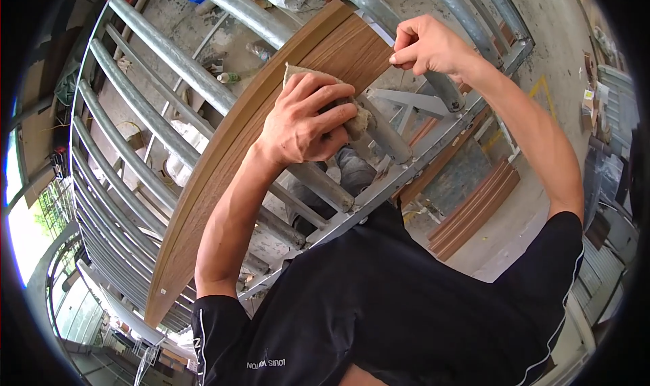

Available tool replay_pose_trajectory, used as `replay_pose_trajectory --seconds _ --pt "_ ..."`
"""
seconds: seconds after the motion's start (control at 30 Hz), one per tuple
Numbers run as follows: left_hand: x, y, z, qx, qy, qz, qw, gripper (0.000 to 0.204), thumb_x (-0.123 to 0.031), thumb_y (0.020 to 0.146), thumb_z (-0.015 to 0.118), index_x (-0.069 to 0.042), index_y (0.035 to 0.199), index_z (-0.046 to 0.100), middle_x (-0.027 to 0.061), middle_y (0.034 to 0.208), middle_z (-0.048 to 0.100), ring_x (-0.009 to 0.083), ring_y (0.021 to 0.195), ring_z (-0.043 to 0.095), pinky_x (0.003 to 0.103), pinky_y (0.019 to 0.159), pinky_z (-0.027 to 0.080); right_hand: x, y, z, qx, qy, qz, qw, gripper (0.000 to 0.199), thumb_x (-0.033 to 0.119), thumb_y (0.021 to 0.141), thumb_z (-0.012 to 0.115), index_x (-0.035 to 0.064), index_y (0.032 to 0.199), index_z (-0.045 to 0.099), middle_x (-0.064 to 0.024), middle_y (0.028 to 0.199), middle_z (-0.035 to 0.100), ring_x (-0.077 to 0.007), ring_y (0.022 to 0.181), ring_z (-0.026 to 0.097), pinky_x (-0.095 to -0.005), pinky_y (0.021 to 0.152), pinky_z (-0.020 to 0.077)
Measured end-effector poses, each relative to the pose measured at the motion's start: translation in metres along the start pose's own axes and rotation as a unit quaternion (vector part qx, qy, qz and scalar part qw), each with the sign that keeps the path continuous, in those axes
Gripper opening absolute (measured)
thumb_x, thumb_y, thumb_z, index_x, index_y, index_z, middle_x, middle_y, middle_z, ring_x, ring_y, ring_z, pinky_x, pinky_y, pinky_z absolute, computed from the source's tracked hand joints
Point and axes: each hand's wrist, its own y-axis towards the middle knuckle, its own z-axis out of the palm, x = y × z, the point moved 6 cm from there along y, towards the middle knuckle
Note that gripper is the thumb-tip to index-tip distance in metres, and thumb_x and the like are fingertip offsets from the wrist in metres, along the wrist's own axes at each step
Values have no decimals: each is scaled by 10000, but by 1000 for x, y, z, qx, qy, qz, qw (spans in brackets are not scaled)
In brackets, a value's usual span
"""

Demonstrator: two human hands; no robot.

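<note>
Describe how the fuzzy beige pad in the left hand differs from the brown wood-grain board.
The fuzzy beige pad is small and ragged; the brown wood-grain board is much longer, with a grained face.
The pad is gripped in the left hand, while the board lies across grey metal bars.

A fisheye camera on the person's head looks steeply down. The left hand and right hand are near it, the floor farther off.
</note>
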Motion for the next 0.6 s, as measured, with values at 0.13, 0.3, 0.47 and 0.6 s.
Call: replay_pose_trajectory --seconds 0.13,0.3,0.47,0.6 --pt "-1 -5 -4 -5 0 -7 1000 309 -30 580 673 -107 878 696 53 1063 668 253 994 617 379 842 493 3 -1 3 4 -21 3 1000 101 23 821 696 7 754 622 -21 708 611 -71 632 601 -202 479 432" --pt "0 -9 -3 14 5 4 1000 307 -125 629 719 -122 933 674 38 1111 644 246 1021 597 382 886 471 1 0 6 10 1 14 1000 116 21 814 699 12 744 607 -25 712 612 -72 626 595 -207 475 431" --pt "-1 -8 -2 13 12 4 1000 292 -124 639 716 -124 928 673 38 1105 646 246 1014 598 383 881 470 4 -1 9 27 -31 -31 999 104 20 810 696 10 752 609 -24 708 610 -68 627 592 -207 468 427" --pt "0 -7 -1 15 13 6 1000 288 -126 640 717 -123 926 675 37 1102 648 248 1015 597 385 878 470 3 -3 6 1 -4 -19 1000 107 20 750 688 -14 721 590 -58 698 617 -108 632 596 -244 499 439"
